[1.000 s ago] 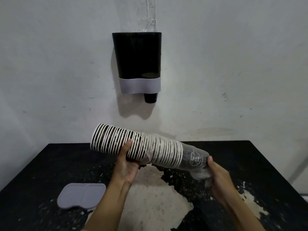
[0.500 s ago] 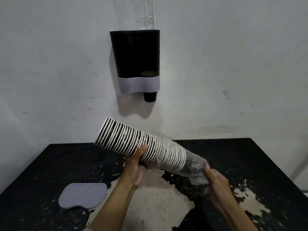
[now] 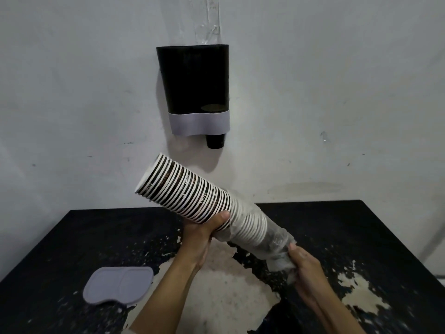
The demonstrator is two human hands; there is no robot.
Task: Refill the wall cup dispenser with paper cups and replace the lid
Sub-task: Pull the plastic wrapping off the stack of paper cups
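Note:
A long stack of black-and-white paper cups point(image 3: 183, 189) tilts up to the left, its open rims toward the wall. My left hand point(image 3: 204, 231) grips the stack around its middle. A clear plastic sleeve point(image 3: 274, 242) still covers the lower right part, and my right hand point(image 3: 301, 261) grips the bunched end of that sleeve. The black wall dispenser point(image 3: 192, 80) with a grey lower band hangs above, open at the top, with one dark cup point(image 3: 215, 141) sticking out below. The grey lid point(image 3: 119, 284) lies flat on the table at the lower left.
The black table point(image 3: 72, 249) has a worn, peeling top with pale patches in the middle and right. The white wall stands directly behind it. A strip of clear plastic point(image 3: 208, 20) hangs on the wall above the dispenser.
The cup stack has tilted up, its open end rising toward the dispenser. More cups stand bare as the sleeve slid toward my right hand, which moved lower.

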